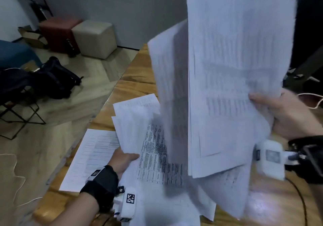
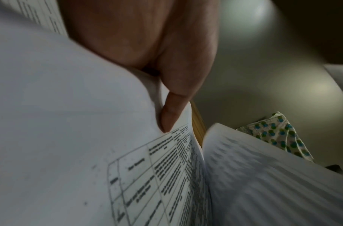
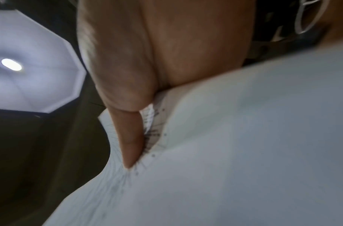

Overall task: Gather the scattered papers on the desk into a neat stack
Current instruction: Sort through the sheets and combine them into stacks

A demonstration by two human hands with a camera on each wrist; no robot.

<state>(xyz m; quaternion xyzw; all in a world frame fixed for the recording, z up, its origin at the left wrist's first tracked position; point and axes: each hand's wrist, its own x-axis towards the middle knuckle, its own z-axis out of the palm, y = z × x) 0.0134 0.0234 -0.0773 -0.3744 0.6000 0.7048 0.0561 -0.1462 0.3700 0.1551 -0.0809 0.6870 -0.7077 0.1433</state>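
Right hand (image 1: pixel 286 113) grips upright sheaf (image 1: pixel 236 68), long axis vertical.

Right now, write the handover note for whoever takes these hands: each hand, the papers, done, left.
Right hand: grips the thick bundle of white printed sheets, held upright above the wooden desk.
Left hand: thumb pinches the loose white table-printed sheets lying low over the desk.
One white form sheet lies flat at the desk's left edge, apart.
Done: most papers are in hand.
Left: merge both lots, add the form sheet, square the edges.
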